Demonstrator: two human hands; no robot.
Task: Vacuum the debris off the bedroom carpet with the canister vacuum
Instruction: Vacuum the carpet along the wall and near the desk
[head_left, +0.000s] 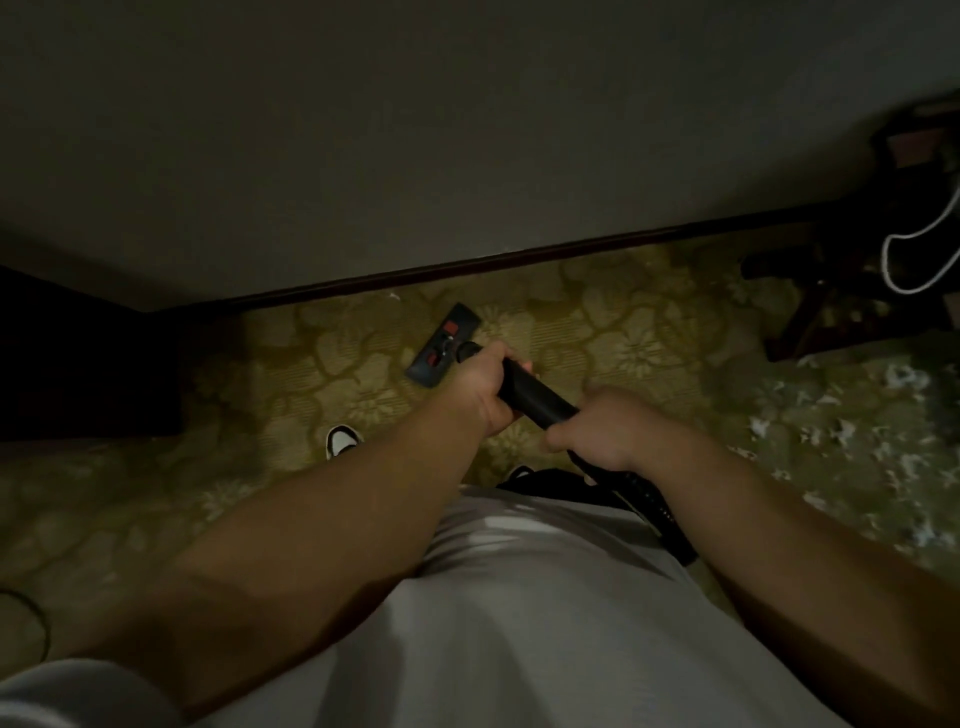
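left hand (483, 387) clamped on vacuum tube (535, 392) | right hand (597, 431) clamped on it further back | vacuum head (441, 345) on carpet (623, 332) near wall (467, 156) | white debris (831, 431) toward carpet's right edge

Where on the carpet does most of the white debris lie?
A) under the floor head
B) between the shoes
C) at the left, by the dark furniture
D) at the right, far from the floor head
D: the debris is scattered over the carpet at the right, well apart from the floor head at the end of the wand, near the wall.
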